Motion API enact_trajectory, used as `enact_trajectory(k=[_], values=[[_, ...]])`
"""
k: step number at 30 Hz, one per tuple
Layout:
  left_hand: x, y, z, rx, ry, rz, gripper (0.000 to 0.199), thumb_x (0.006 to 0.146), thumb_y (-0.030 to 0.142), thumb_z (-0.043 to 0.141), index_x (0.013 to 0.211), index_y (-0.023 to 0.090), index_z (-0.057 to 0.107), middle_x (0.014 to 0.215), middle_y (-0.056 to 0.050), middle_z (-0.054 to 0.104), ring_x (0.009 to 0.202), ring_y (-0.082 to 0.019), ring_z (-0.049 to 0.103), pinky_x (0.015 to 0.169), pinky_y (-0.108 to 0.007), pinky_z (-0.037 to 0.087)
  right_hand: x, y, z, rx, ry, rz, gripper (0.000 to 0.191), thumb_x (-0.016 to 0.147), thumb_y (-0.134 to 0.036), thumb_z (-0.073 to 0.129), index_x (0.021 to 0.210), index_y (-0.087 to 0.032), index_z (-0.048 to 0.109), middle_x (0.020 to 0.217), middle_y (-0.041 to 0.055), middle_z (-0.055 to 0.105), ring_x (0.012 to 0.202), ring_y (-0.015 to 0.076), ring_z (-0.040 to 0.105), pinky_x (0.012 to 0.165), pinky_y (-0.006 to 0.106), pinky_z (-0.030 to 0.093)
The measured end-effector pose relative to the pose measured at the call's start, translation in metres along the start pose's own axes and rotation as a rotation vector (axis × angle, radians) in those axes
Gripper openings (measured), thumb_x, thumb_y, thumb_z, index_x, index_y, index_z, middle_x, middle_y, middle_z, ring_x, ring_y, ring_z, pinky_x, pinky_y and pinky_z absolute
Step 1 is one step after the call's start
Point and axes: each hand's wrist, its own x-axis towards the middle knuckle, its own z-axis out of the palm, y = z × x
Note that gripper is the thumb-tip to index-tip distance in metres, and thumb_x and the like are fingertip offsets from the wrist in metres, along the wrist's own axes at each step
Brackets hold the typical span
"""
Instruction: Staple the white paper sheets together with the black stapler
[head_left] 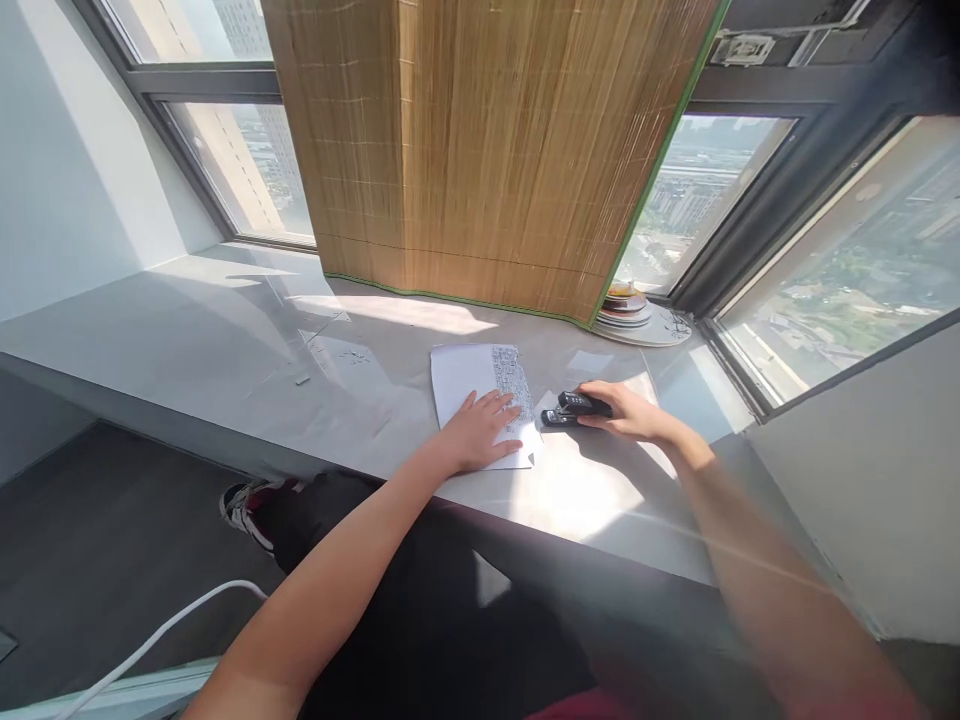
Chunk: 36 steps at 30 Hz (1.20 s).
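Note:
White paper sheets, with a strip of dark print along the right side, lie on the pale windowsill ledge. My left hand rests flat over their lower part, fingers spread. Just right of the paper, my right hand grips a black stapler from its right end. The stapler's jaws point left, toward the paper's edge, and look parted. It does not appear to touch the paper.
A bamboo blind hangs behind the ledge. Stacked plates stand at the back right. A small grey piece lies left of the paper. A white cable curves at lower left.

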Motion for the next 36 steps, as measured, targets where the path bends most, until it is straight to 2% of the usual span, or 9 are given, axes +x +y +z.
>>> enact_trajectory(k=[4, 9, 14, 19, 23, 25, 27, 30, 36], values=[[0.0, 0.005, -0.002, -0.026, -0.05, -0.056, 0.069, 0.107, 0.065, 0.055, 0.166, 0.03, 0.051, 0.18, -0.013, 0.038, 0.168, -0.04, 0.03, 0.136, -0.069, 0.019, 0.005, -0.016, 0.008, 0.098, -0.119, -0.054, 0.026, 0.101, -0.051, 0.063, 0.094, -0.026, 0.062, 0.093, 0.007, 0.069, 0.083, 0.0266, 0.063, 0.077, 0.042, 0.051], [0.002, 0.007, -0.006, -0.042, -0.028, -0.042, 0.061, 0.107, 0.06, 0.059, 0.162, 0.034, 0.056, 0.176, -0.012, 0.044, 0.166, -0.04, 0.034, 0.135, -0.071, 0.018, 0.012, -0.03, 0.015, 0.091, -0.113, -0.046, 0.023, 0.099, -0.048, 0.065, 0.1, -0.025, 0.068, 0.097, 0.0098, 0.072, 0.088, 0.0287, 0.065, 0.08, 0.042, 0.05], [0.003, 0.014, -0.012, -0.028, -0.011, -0.018, 0.05, 0.108, 0.05, 0.062, 0.155, 0.033, 0.064, 0.172, -0.01, 0.05, 0.163, -0.04, 0.038, 0.134, -0.073, 0.019, 0.013, -0.028, 0.014, 0.053, -0.094, -0.049, 0.025, 0.096, -0.048, 0.066, 0.1, -0.024, 0.07, 0.093, 0.009, 0.073, 0.085, 0.0272, 0.064, 0.077, 0.039, 0.048], [0.0, 0.013, -0.016, -0.16, 0.015, 0.199, 0.038, 0.112, 0.03, 0.055, 0.145, 0.03, 0.073, 0.156, -0.009, 0.068, 0.15, -0.029, 0.058, 0.133, -0.057, 0.033, 0.012, -0.029, 0.009, 0.051, -0.083, -0.059, 0.027, 0.095, -0.047, 0.066, 0.1, -0.021, 0.073, 0.095, 0.009, 0.075, 0.084, 0.0254, 0.065, 0.077, 0.038, 0.048], [-0.004, 0.01, -0.02, -0.167, -0.024, 0.24, 0.043, 0.113, 0.033, 0.053, 0.153, 0.031, 0.068, 0.165, -0.009, 0.059, 0.153, -0.031, 0.054, 0.13, -0.052, 0.038, 0.012, -0.034, 0.011, 0.125, -0.045, -0.049, 0.038, 0.096, -0.057, 0.069, 0.106, -0.021, 0.075, 0.1, 0.0094, 0.077, 0.086, 0.0253, 0.067, 0.076, 0.036, 0.05], [-0.006, 0.01, -0.021, -0.141, -0.052, 0.238, 0.045, 0.115, 0.034, 0.05, 0.157, 0.03, 0.065, 0.171, -0.01, 0.053, 0.156, -0.031, 0.051, 0.13, -0.051, 0.037, 0.014, -0.038, 0.018, 0.183, 0.027, -0.033, 0.044, 0.102, -0.063, 0.059, 0.104, -0.021, 0.075, 0.1, 0.0092, 0.077, 0.087, 0.0247, 0.067, 0.078, 0.035, 0.05], [-0.007, 0.011, -0.023, -0.122, -0.073, 0.228, 0.046, 0.116, 0.035, 0.044, 0.158, 0.031, 0.064, 0.174, -0.009, 0.049, 0.159, -0.03, 0.048, 0.131, -0.051, 0.035, 0.019, -0.041, 0.027, 0.165, 0.102, 0.0, 0.054, 0.107, -0.065, 0.044, 0.087, -0.022, 0.07, 0.087, 0.0075, 0.073, 0.078, 0.0224, 0.063, 0.074, 0.034, 0.047], [-0.008, 0.013, -0.025, -0.096, -0.097, 0.212, 0.047, 0.117, 0.033, 0.039, 0.157, 0.034, 0.064, 0.176, -0.006, 0.046, 0.162, -0.029, 0.044, 0.132, -0.052, 0.033, 0.026, -0.043, 0.037, 0.046, 0.154, 0.069, 0.062, 0.108, -0.065, 0.036, 0.064, -0.024, 0.05, 0.064, 0.0033, 0.057, 0.061, 0.0178, 0.047, 0.065, 0.033, 0.036], [-0.009, 0.014, -0.029, -0.054, -0.106, 0.244, 0.047, 0.114, 0.03, 0.043, 0.154, 0.034, 0.067, 0.174, -0.005, 0.048, 0.159, -0.029, 0.047, 0.13, -0.05, 0.034, 0.029, -0.042, 0.037, -0.027, 0.193, 0.146, 0.058, 0.106, -0.06, 0.036, 0.062, -0.025, 0.025, 0.056, -0.0005, 0.036, 0.055, 0.0139, 0.027, 0.059, 0.035, 0.023]])
